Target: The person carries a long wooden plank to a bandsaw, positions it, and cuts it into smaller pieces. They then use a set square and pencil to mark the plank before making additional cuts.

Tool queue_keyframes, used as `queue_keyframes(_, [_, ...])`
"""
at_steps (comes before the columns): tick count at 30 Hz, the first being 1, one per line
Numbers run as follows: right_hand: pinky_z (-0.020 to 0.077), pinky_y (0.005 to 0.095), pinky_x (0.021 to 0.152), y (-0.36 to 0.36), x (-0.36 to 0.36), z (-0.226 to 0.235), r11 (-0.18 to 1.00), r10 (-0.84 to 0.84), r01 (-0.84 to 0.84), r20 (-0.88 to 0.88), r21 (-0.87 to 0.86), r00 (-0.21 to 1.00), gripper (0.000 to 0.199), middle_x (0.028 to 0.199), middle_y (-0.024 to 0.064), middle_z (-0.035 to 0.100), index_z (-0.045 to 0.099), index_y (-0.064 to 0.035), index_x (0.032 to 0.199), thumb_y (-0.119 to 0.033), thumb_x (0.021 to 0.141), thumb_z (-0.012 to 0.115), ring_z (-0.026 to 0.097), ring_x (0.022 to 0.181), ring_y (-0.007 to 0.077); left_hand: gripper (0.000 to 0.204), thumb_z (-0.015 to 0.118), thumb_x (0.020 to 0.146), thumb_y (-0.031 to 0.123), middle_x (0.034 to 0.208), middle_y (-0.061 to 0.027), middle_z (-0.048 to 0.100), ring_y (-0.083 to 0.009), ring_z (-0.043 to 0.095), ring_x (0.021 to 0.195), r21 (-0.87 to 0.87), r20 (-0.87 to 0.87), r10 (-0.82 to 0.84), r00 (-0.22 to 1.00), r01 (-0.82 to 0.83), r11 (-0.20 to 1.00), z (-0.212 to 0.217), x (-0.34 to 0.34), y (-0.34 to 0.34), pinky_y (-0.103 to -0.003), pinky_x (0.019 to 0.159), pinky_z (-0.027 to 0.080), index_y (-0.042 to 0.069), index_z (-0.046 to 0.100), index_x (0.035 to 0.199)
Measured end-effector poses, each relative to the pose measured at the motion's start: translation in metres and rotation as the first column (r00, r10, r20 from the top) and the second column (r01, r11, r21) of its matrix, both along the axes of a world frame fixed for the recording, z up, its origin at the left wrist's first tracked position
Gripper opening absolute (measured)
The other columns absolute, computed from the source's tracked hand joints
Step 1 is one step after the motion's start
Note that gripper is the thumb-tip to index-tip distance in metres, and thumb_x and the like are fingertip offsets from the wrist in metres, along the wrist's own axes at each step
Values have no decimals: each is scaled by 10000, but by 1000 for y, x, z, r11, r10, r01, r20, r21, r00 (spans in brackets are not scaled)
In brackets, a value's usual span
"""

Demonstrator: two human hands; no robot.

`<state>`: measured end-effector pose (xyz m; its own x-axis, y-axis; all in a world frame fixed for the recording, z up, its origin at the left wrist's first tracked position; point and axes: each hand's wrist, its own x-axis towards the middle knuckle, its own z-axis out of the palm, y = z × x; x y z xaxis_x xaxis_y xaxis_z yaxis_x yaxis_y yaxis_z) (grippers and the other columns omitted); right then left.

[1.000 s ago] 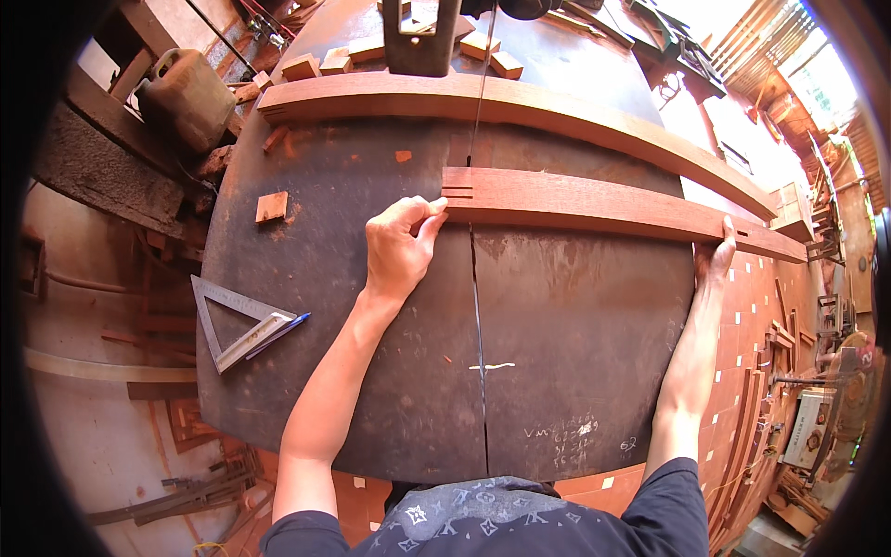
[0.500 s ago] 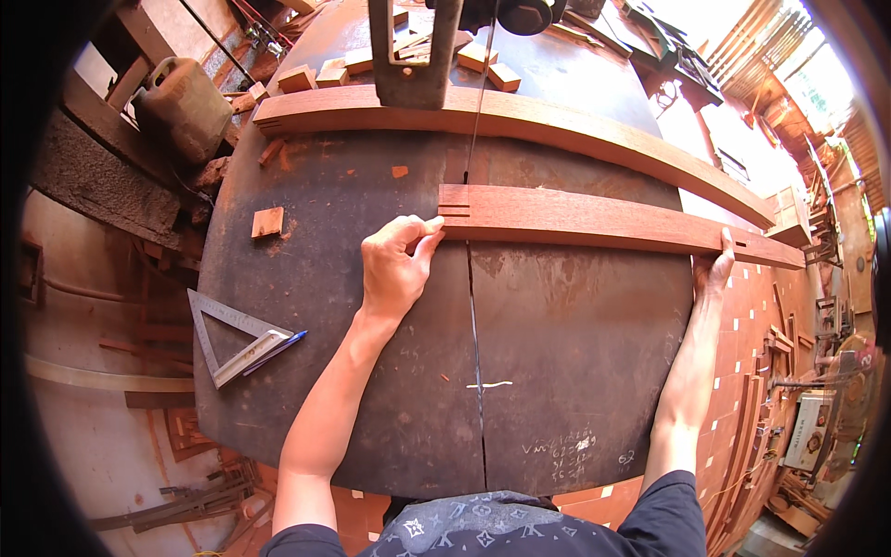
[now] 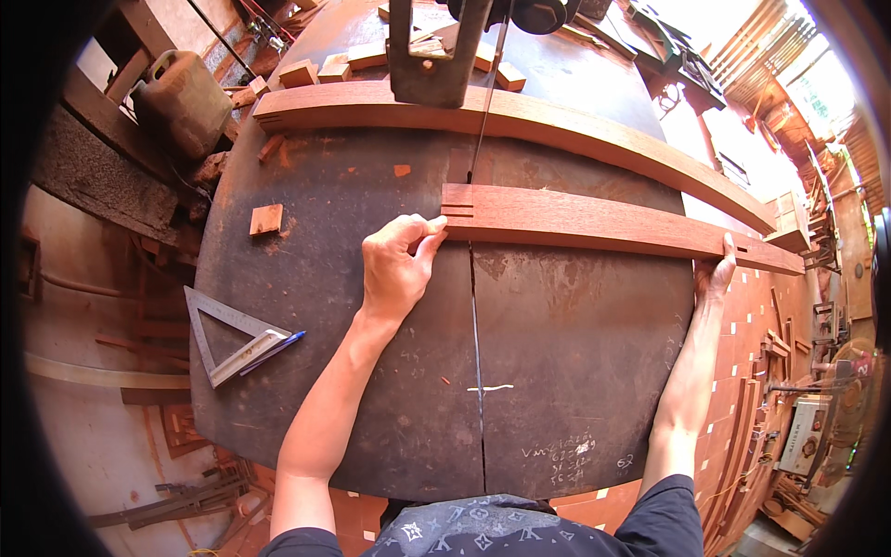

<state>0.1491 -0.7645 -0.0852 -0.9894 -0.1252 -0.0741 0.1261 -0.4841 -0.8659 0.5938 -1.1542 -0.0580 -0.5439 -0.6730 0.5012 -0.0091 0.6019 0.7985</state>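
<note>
A long reddish wooden beam [image 3: 575, 213] lies across the dark metal saw table [image 3: 390, 408], its right end reaching past the table's edge. Two narrow slots are cut into its left end, and a small dark mortise shows near the right end. My left hand [image 3: 401, 265] pinches the slotted end at its near corner. Farther right, my right hand [image 3: 716, 269] grips the beam, thumb on top and the other fingers hidden beneath. Just behind the beam's left part, the thin bandsaw blade [image 3: 484, 121] runs down into the table.
Behind lies a second long beam [image 3: 575, 125], with several wood offcuts [image 3: 367, 56] beyond it. The saw's metal guard [image 3: 432, 88] hangs above. A triangular square [image 3: 237, 339] with a blue pen [image 3: 274, 353] and a small wood block [image 3: 266, 219] rest on the left.
The view has shifted slightly. Both hands keep their hold on the beam, and its position relative to the blade looks nearly the same.
</note>
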Motion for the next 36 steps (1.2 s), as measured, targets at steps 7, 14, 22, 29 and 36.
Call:
queue_keyframes(7, [562, 528, 1058, -1, 2, 1, 1000, -15, 15, 16, 19, 1000, 541, 1364, 160, 634, 510, -22, 1434, -334, 1024, 673, 636, 1269, 319, 141, 830, 849, -62, 837, -156, 733, -262, 713, 692, 23, 14, -7, 1000, 7, 1000, 3, 0, 1, -335, 623, 545, -19, 705, 898])
queue_keyframes(14, [576, 516, 1042, 4, -2, 0, 1000, 17, -16, 34, -13, 999, 529, 1347, 154, 648, 519, -25, 1423, -334, 1024, 677, 649, 1256, 309, 90, 806, 900, -66, 841, -101, 766, -90, 711, 751, 5, 54, 1, 999, -1, 1000, 4, 1, 1, -257, 658, 567, -54, 718, 917])
queue_keyframes(22, [588, 504, 1023, 1, 2, 2, 1000, -6, 5, 14, 19, 1000, 531, 1354, 157, 645, 514, -22, 1429, -339, 1030, 665, 655, 1246, 307, 115, 807, 902, -59, 831, -116, 759, -92, 704, 744, 17, 27, 7, 1000, -8, 1000, 4, 0, 0, -260, 665, 570, -59, 693, 888])
queue_keyframes(29, [567, 528, 1043, 0, 4, 3, 1000, 5, -5, 28, 12, 1000, 561, 1378, 168, 627, 500, -22, 1447, -351, 1023, 663, 635, 1269, 320, 133, 806, 904, -48, 876, -138, 785, -133, 763, 803, -7, 40, 18, 999, -18, 1000, 6, -2, -1, -276, 691, 589, -62, 677, 870])
queue_keyframes(36, [560, 531, 1050, -4, 13, 7, 999, -5, 4, 38, 37, 999, 582, 1366, 171, 625, 491, -18, 1450, -360, 1013, 667, 624, 1281, 330, 121, 802, 909, -49, 863, -118, 782, -112, 751, 792, 36, 42, 20, 999, -21, 999, 4, -3, -2, -265, 694, 586, -64, 686, 879])
